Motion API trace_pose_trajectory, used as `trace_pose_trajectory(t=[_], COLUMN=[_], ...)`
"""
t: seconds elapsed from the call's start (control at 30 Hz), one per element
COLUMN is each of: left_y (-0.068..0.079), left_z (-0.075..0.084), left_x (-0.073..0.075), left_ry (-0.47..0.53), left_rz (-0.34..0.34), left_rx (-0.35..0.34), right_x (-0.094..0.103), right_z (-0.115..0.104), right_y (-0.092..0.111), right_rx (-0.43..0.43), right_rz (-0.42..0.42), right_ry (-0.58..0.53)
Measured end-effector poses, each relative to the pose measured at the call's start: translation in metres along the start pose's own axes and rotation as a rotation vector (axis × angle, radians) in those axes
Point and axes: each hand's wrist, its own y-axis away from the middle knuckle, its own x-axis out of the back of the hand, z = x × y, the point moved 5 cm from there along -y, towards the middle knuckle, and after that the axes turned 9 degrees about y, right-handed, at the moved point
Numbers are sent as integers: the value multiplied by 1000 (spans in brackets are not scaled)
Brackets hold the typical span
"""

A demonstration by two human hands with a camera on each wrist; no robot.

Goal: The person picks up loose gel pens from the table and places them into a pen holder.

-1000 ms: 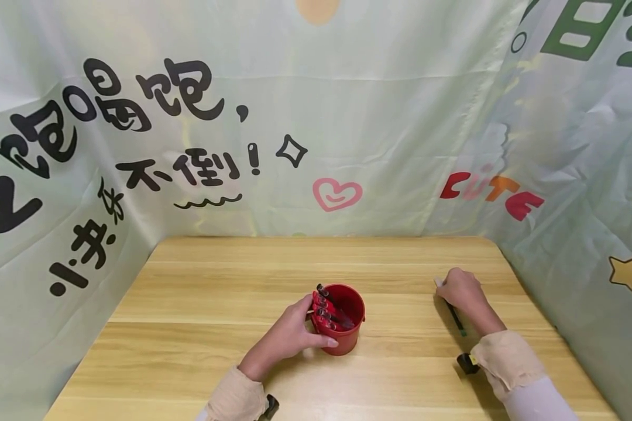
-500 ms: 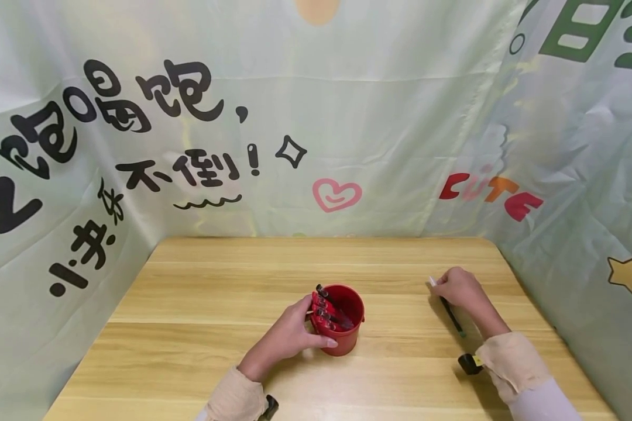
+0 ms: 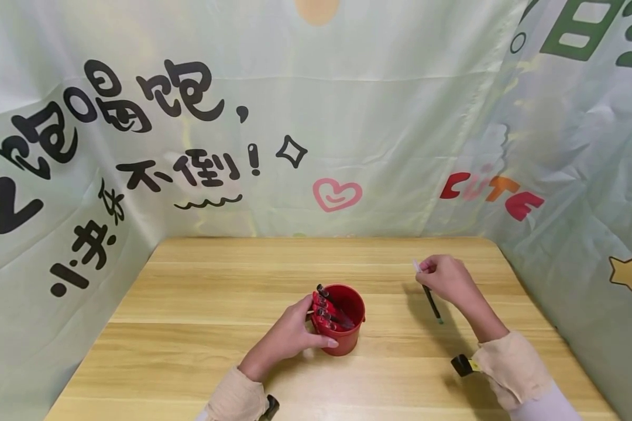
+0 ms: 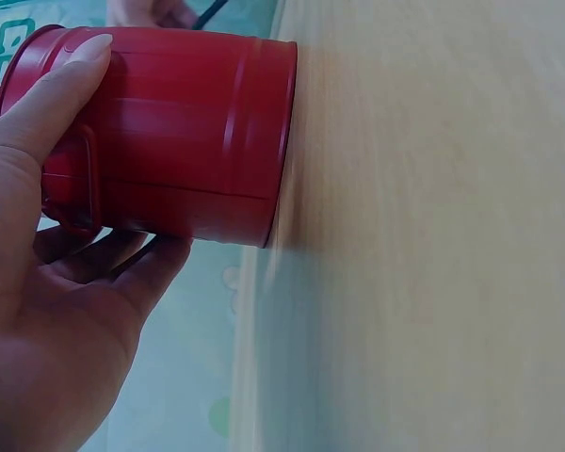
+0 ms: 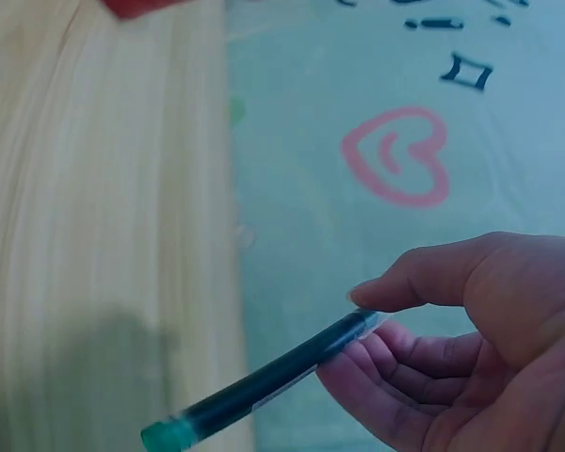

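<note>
A small red metal bucket (image 3: 343,344) stands upright on the table. My left hand (image 3: 288,334) grips it from the left, thumb on the near side and fingers round the far side; the left wrist view shows the thumb along the bucket wall (image 4: 169,122). Several red and black pens (image 3: 326,314) lean inside against its left rim. To the right, my right hand (image 3: 445,278) pinches a dark pen (image 3: 432,303) near its pale upper end. In the right wrist view, the pen (image 5: 273,379) slants down from thumb and fingertips, its green end lowest.
The wooden table (image 3: 216,292) is backed and flanked by a printed fabric sheet (image 3: 390,128). Small black devices sit at both wrists, the right one (image 3: 460,365) hanging beside the cuff.
My right hand has lifted the pen off the table and moved it left, toward the bucket. My left hand and the bucket have stayed in place.
</note>
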Motion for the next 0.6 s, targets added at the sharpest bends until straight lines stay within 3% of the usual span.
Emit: trace_pose_trajectory(t=[0.6], left_y=[-1], left_z=[-1], left_x=[0], left_ry=[-4], left_rz=[7], left_rx=[0], right_x=[26], right_z=[-80], right_y=[23], right_rx=[140], right_rz=[131], right_ry=[-64])
